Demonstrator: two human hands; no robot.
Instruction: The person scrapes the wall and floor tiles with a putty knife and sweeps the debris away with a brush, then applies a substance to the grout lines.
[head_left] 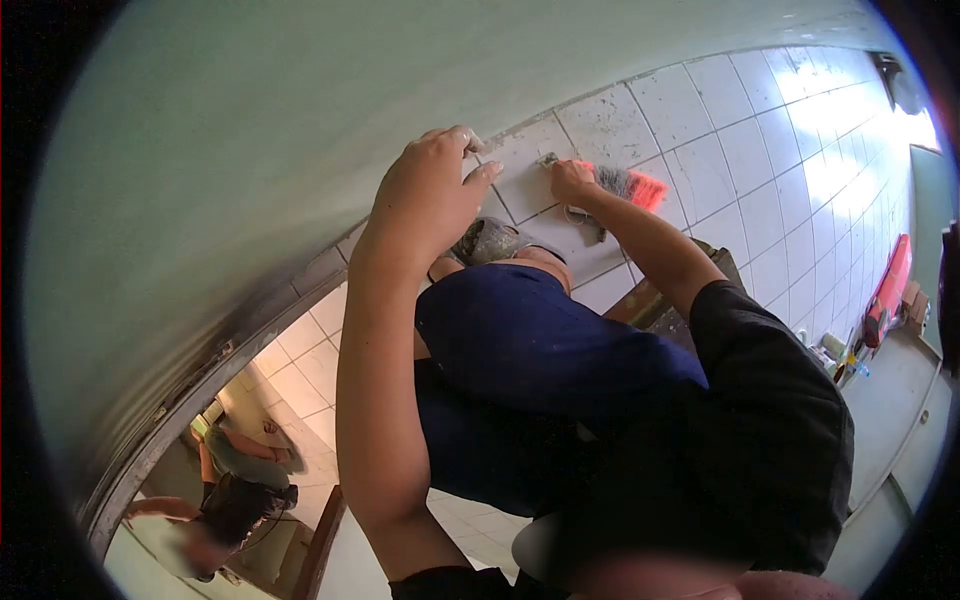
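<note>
My left hand (440, 185) is raised near the pale green wall (250, 130), its fingers curled, with a gap between thumb and forefinger and nothing visible in it. To its right, my right hand (573, 184) is closed on a brush (647, 190) with red and grey bristles, low over the white floor tiles (598, 122). A small greyish end pokes out on the other side of that hand. Beneath it lie a thin loop and a small grey piece (602, 236). Dusty grey footwear (490, 240) shows between my hands.
Beyond the wall's dark lower edge (215, 375), at lower left, a person in dark clothing (245, 505) appears near more tiles. Close to my right arm is a brownish object (640, 300). A red item (893, 285) and small containers (833, 347) stand at far right.
</note>
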